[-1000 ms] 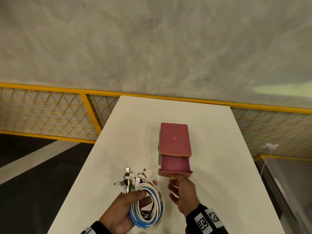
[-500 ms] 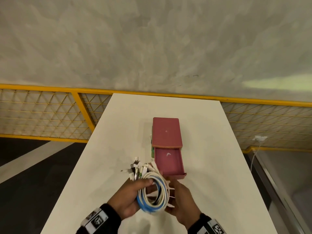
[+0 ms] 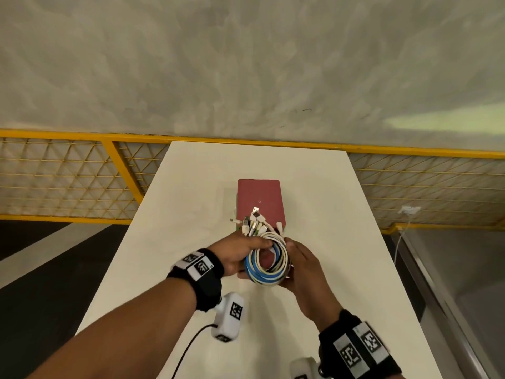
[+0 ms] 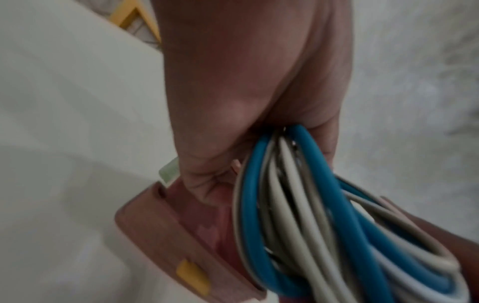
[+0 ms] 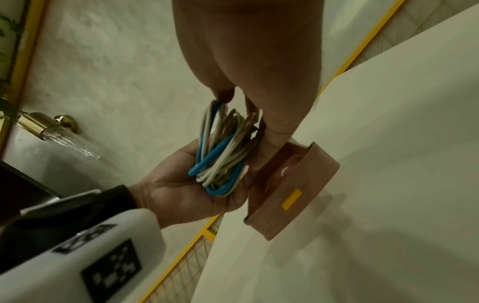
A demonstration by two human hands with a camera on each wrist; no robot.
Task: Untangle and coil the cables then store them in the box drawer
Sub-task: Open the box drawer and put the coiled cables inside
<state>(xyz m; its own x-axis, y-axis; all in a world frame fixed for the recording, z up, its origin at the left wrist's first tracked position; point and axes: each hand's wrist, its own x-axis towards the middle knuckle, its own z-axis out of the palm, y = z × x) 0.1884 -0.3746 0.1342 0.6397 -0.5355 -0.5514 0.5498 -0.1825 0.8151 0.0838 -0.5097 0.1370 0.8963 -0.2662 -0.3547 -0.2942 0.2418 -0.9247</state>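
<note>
A coil of white and blue cables (image 3: 266,262) hangs just above the pulled-out drawer (image 5: 298,184) of the pink box (image 3: 259,198). Its plug ends (image 3: 252,222) stick up over the box top. My left hand (image 3: 254,250) grips the coil's left side, thumb on top and fingers curled beneath. My right hand (image 3: 289,258) pinches its right side. In the left wrist view the cables (image 4: 311,205) dip into the drawer (image 4: 155,225), which carries a yellow tab (image 4: 193,278) on its front. The coil hides most of the drawer in the head view.
The box stands mid-way along a narrow white table (image 3: 328,214) with drop-offs left and right. A yellow mesh railing (image 3: 82,181) runs behind it, with a grey wall beyond. A white plug and cord (image 3: 408,209) hang at the right, off the table.
The drawer has been pulled further out. My right hand left the drawer front and took hold of the coil. Both hands carried the coil forward to just above the drawer.
</note>
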